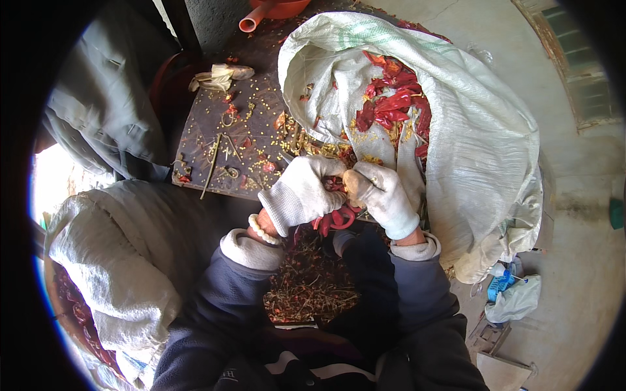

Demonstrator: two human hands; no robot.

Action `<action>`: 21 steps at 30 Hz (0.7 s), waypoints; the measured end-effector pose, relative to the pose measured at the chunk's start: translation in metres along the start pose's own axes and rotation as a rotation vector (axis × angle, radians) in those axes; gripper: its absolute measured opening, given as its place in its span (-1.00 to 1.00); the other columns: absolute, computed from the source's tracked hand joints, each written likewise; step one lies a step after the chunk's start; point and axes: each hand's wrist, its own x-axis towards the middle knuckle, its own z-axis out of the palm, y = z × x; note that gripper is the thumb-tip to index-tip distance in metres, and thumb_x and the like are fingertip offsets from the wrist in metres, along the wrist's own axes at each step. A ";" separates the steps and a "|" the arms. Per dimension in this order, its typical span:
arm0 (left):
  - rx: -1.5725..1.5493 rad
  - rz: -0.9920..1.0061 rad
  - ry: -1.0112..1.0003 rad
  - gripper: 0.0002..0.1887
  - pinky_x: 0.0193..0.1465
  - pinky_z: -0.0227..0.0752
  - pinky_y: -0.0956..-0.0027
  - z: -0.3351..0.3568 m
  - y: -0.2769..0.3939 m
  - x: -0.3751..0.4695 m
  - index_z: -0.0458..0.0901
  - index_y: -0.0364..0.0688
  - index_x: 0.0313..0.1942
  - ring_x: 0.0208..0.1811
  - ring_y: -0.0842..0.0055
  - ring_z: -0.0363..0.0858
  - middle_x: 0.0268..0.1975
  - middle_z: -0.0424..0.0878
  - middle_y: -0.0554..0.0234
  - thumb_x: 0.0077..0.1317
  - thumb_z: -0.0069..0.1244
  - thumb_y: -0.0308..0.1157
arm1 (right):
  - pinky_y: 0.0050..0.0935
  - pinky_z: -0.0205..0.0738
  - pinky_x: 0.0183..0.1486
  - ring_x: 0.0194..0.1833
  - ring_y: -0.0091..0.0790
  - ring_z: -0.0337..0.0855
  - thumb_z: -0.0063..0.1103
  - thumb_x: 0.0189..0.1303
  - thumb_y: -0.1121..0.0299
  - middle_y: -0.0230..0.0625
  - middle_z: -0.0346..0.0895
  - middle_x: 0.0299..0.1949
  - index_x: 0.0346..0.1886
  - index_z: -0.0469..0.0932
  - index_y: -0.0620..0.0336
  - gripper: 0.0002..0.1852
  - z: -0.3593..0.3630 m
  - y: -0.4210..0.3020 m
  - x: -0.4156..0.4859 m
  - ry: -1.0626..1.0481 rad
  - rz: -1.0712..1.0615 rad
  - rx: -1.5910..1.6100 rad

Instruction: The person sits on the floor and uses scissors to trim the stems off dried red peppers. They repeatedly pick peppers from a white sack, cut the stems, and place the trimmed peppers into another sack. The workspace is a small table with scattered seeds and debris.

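My left hand, in a white knit glove with a beaded bracelet at the wrist, grips a bunch of dried red chili peppers that hang below its fingers. Against it, my right hand is closed in a matching glove with a stained thumb, its fingers pinching at the same bunch. What lies between the fingertips is mostly hidden. Just beyond both hands opens a white woven sack, with more red peppers inside its mouth. A grey pointed tip shows behind my left glove.
Yellow seeds, stems and pepper scraps litter the dark tabletop. A dried corn husk lies near its far left corner. Pepper debris covers the floor between my legs. Another filled sack stands at left; an orange-red plastic vessel is at the back.
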 end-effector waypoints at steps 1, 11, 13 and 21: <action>-0.002 0.037 0.008 -0.77 -0.20 0.56 0.39 -0.002 0.001 -0.001 0.70 -0.31 -0.24 -0.32 0.49 0.68 -0.32 0.73 0.10 0.05 0.26 -0.51 | -0.49 0.34 -0.41 -0.48 -0.59 0.43 0.21 0.41 0.15 -0.46 0.47 -0.50 -0.32 0.54 0.28 -0.66 0.000 0.002 0.000 0.000 0.045 0.125; -0.469 -0.142 -0.132 -0.88 -0.25 0.50 0.55 -0.026 0.010 -0.001 0.70 -0.31 -0.30 -0.33 0.70 0.62 -0.37 0.72 0.34 0.13 0.24 -0.54 | -0.51 0.38 -0.39 -0.51 -0.53 0.42 0.25 0.37 0.06 -0.44 0.49 -0.50 -0.28 0.55 0.15 -0.68 -0.006 0.001 0.002 0.160 -0.008 0.651; -0.614 -0.094 -0.057 -0.84 -0.24 0.51 0.56 -0.037 0.011 -0.006 0.68 -0.30 -0.30 -0.35 0.69 0.64 -0.38 0.70 0.36 0.08 0.26 -0.60 | -0.39 0.36 -0.37 -0.54 -0.58 0.34 0.21 0.37 0.10 -0.46 0.46 -0.50 -0.39 0.49 -0.02 -0.74 -0.024 -0.006 0.011 0.176 -0.150 0.708; -0.760 -0.279 0.419 -0.82 -0.25 0.62 0.47 -0.056 0.015 -0.012 0.67 -0.37 -0.21 -0.40 0.54 0.71 -0.37 0.74 0.20 0.14 0.19 -0.64 | -0.37 0.63 -0.17 -0.27 -0.38 0.74 0.46 0.12 0.15 -0.34 0.73 -0.29 -0.28 0.71 0.12 -0.73 -0.031 -0.017 -0.008 -0.688 0.003 -0.410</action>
